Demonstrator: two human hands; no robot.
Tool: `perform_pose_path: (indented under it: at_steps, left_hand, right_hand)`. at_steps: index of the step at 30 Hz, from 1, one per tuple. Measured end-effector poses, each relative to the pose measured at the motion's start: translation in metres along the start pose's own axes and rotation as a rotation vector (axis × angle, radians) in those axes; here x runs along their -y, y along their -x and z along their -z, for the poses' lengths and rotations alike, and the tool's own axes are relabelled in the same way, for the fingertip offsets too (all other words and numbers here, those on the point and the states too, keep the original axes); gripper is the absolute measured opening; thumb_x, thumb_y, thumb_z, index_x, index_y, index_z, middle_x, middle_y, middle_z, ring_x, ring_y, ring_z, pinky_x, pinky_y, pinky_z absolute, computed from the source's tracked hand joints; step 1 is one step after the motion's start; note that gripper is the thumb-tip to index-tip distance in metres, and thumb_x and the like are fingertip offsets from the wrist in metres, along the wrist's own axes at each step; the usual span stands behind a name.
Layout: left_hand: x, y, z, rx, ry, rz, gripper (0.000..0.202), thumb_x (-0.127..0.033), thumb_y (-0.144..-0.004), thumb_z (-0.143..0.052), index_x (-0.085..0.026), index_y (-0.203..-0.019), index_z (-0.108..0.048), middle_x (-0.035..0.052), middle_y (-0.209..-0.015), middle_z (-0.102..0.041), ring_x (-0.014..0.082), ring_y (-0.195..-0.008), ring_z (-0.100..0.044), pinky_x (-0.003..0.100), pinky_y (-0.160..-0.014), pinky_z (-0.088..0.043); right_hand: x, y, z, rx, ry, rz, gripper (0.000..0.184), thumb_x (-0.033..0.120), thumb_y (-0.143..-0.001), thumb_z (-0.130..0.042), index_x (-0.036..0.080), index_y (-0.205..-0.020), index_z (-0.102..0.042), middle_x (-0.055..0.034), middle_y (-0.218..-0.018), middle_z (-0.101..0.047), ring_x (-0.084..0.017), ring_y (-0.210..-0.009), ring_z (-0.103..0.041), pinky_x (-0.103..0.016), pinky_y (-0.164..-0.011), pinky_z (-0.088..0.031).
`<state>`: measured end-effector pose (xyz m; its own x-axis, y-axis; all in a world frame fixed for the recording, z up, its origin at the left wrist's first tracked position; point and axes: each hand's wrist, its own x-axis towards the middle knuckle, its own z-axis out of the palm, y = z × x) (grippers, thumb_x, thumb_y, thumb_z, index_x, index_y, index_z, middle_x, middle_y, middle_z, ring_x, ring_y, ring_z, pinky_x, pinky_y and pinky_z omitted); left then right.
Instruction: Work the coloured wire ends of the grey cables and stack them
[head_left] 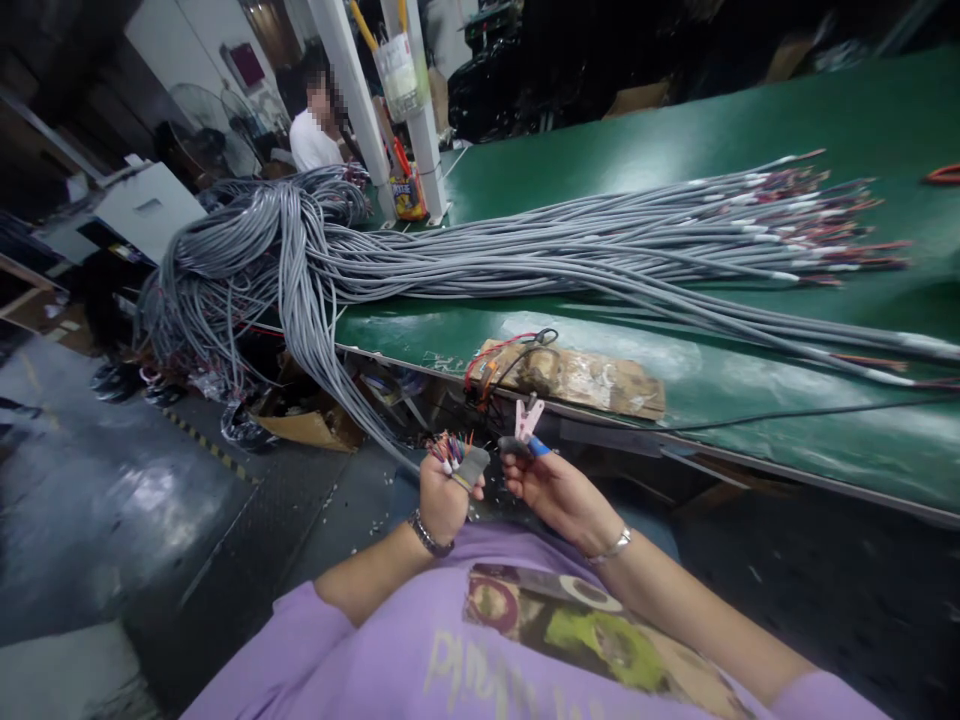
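Note:
My left hand [442, 497] is closed around the end of a bundle of grey cables [379, 435]. Thin, multicoloured wire ends [448, 448] stick up above the fist. A grey covering [472, 466] shows at the thumb of that hand. Close by on the right, my right hand [553, 492] pinches what looks like a pink clip [528, 420], its two arms pointing up in a V. Blue wrapping [537, 447] is on a finger there, and a dark grey piece [513, 445] shows at the thumb. The two hands are slightly apart.
Many long grey cables [525, 245] lie across the green bench [825, 420], their stripped ends to the right. A worn wooden board [600, 380] with red and black leads lies at the bench edge. Below stands a cardboard box [311, 430]. A person [313, 140] is behind.

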<state>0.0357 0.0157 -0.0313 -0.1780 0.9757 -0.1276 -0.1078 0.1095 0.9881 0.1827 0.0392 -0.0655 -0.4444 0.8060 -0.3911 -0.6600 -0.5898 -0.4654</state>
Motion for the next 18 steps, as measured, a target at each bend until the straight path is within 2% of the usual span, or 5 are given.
perform_pose_path:
  at_steps: [3,9,13,18]
  left_hand:
    - [0.002,-0.001,-0.002,0.007,0.036,0.082,0.043,-0.055,-0.063,-0.076,-0.016,-0.062,-0.059,-0.0031,-0.046,-0.056,0.0061,-0.035,-0.047,0.017,-0.035,-0.031]
    - [0.003,-0.004,-0.009,0.038,0.119,0.228,0.047,-0.056,-0.055,-0.079,-0.016,-0.058,-0.056,-0.0023,-0.044,-0.055,0.0070,-0.034,-0.048,0.018,-0.035,-0.028]
    - [0.003,-0.004,-0.013,0.078,0.189,0.255,0.049,-0.059,-0.052,-0.080,-0.015,-0.063,-0.061,0.0012,-0.048,-0.061,0.0114,-0.042,-0.057,0.020,-0.042,-0.038]
    - [-0.005,-0.003,-0.016,0.139,0.213,0.259,0.056,-0.065,-0.048,-0.080,-0.014,-0.065,-0.066,0.0064,-0.060,-0.070,0.0194,-0.060,-0.068,0.027,-0.057,-0.050]
  right_hand:
    - [-0.005,0.002,0.003,-0.003,0.039,0.000,0.027,0.040,-0.063,-0.085,0.020,-0.075,-0.073,-0.0014,-0.072,-0.068,-0.011,-0.064,-0.059,-0.022,-0.057,-0.048]
    - [-0.005,0.006,0.007,-0.037,0.093,0.007,0.032,0.044,-0.055,-0.088,0.020,-0.068,-0.072,0.0006,-0.069,-0.066,-0.011,-0.063,-0.058,-0.021,-0.057,-0.048]
    - [-0.001,0.010,0.010,-0.038,0.117,0.019,0.029,0.043,-0.058,-0.086,0.020,-0.070,-0.072,0.0002,-0.069,-0.066,-0.011,-0.063,-0.058,-0.022,-0.058,-0.049]
    - [0.005,0.014,0.012,-0.080,0.125,0.046,0.023,0.036,-0.061,-0.085,0.021,-0.072,-0.072,-0.0012,-0.072,-0.067,-0.013,-0.064,-0.059,-0.023,-0.058,-0.051]
